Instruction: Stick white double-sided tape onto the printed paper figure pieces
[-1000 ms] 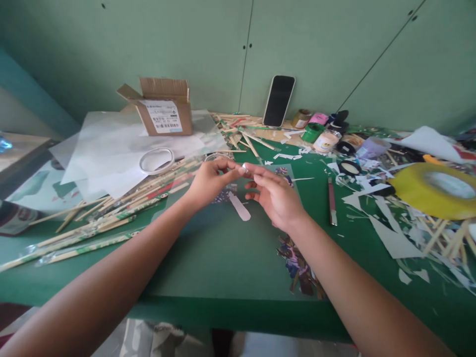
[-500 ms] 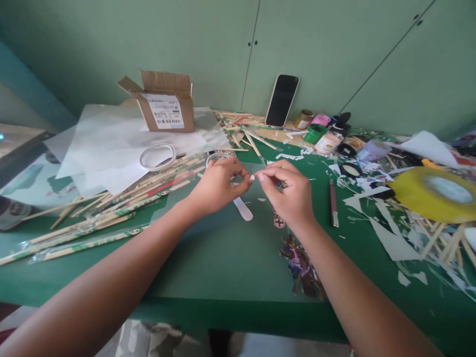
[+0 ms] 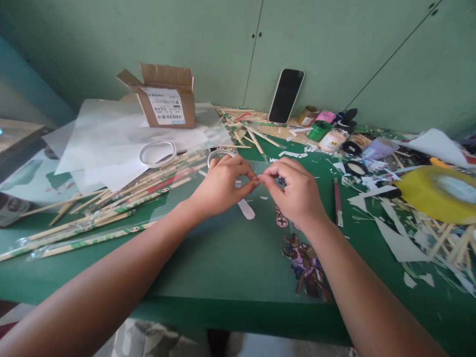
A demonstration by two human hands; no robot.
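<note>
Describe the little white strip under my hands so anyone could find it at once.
On the green table, find the left hand and right hand pinched together near the middle. Just below their meeting point lies the white strip: unlike the jagged paper scraps to the right, it is narrow, smooth and round-ended.

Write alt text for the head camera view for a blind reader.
A person's left hand and right hand meet at pinched fingertips above a green table; anything held is too small to tell. Nearby are wooden sticks, a cardboard box and a phone.
</note>
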